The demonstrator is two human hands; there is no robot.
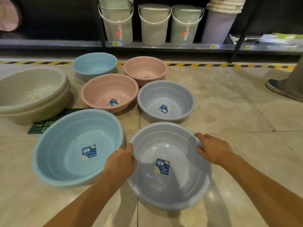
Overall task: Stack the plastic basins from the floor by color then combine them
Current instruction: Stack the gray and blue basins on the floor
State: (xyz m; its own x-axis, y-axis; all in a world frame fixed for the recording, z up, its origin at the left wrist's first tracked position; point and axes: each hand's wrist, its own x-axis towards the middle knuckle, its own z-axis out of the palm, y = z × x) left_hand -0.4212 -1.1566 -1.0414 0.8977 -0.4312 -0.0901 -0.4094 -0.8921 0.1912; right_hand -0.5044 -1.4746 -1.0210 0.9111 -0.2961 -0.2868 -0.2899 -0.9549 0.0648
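The near grey basin (177,145) is low in the middle, over the shiny tan tile floor (229,112). The left hand (120,161) grips its rim at 9 o'clock. The right hand (213,149) grips it at 2 o'clock. Both hands have fingers curled over the edge. A big blue basin (65,145) lies at 9 o'clock, just beside it. Another grey basin (166,95) lies at 12 o'clock. Two pink basins (109,89) and a small blue basin (95,64) lie farther off at 11 o'clock. Past them run striped tape (213,65) and a dark shelf (164,45) of buckets (154,23).
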